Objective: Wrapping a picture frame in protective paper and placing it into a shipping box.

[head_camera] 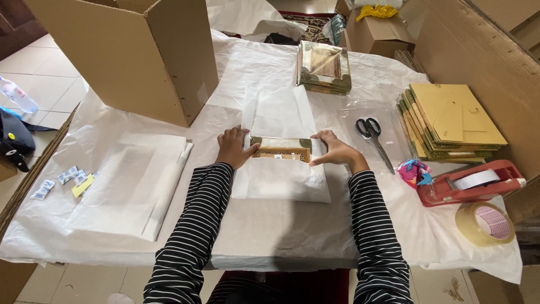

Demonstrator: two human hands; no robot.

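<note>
A flat gold-and-brown framed item (281,150) lies at the table's middle, mostly covered by a sheet of white wrapping paper (279,115) folded over it from the near and far sides. My left hand (235,146) presses on the paper at the item's left end, thumb on its edge. My right hand (335,150) holds down the paper at the right end, fingers spread. Only a narrow strip of the item shows between my hands.
A large open cardboard box (140,56) stands at the back left. Folded white paper sheets (132,183) lie left. Scissors (373,137), a red tape dispenser (472,183), a tape roll (485,223), a stack of yellow-backed frames (453,121) and another frame stack (324,67) lie right and behind.
</note>
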